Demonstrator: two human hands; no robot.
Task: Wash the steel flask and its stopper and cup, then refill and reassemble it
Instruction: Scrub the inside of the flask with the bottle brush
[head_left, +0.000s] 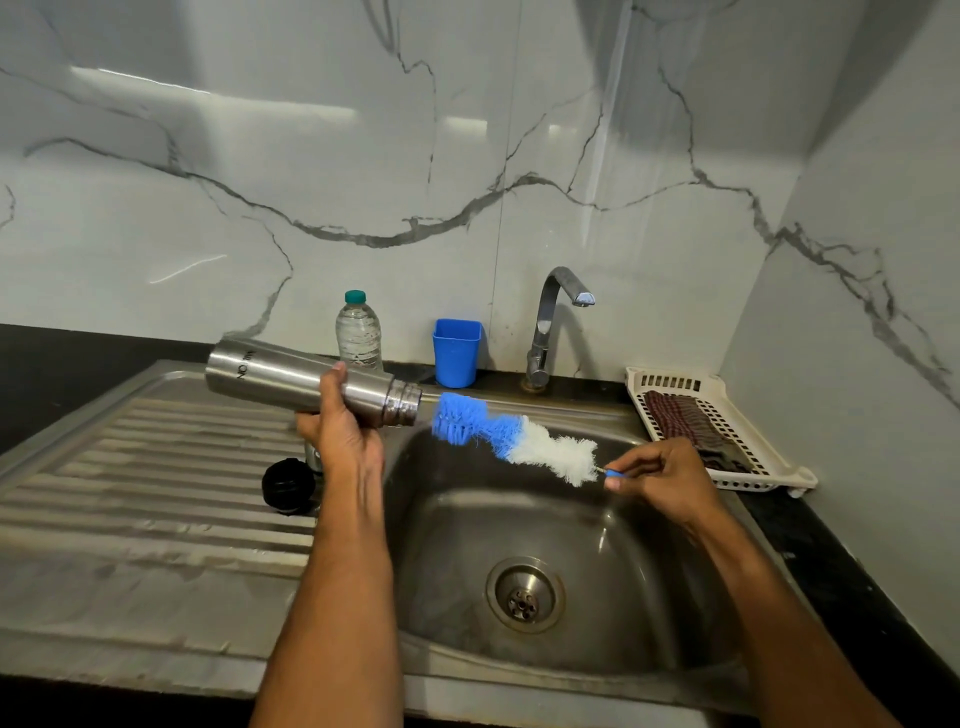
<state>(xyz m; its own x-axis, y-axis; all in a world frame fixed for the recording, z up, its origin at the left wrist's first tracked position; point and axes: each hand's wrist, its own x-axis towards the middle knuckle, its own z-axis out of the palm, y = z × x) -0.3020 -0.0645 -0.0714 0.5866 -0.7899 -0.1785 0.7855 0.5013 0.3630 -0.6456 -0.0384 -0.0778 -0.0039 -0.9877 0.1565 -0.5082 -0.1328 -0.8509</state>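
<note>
Left hand (340, 434) grips the steel flask (306, 382) around its middle, held sideways above the draining board (156, 467), open threaded mouth pointing to 3 o'clock. Just below that hand, at about 7 o'clock from it, we see the black stopper (288, 486) sitting on the draining board; something shiny shows behind the wrist, we cannot tell what. Behind the flask, at 12 o'clock, stands a water bottle (358, 332) with a green cap, then a blue tub (456, 352) against the wall. Right of the flask mouth, the bottle brush (511, 439) hangs over the sink (649, 597), blue bristle tip just beside the mouth, not inside. Tap (550, 327) stands at 12 o'clock of the basin. Right hand (660, 475) pinches the brush's thin handle end. At 2 o'clock from it, a white basket (727, 395) holds a checked cloth (685, 421).
</note>
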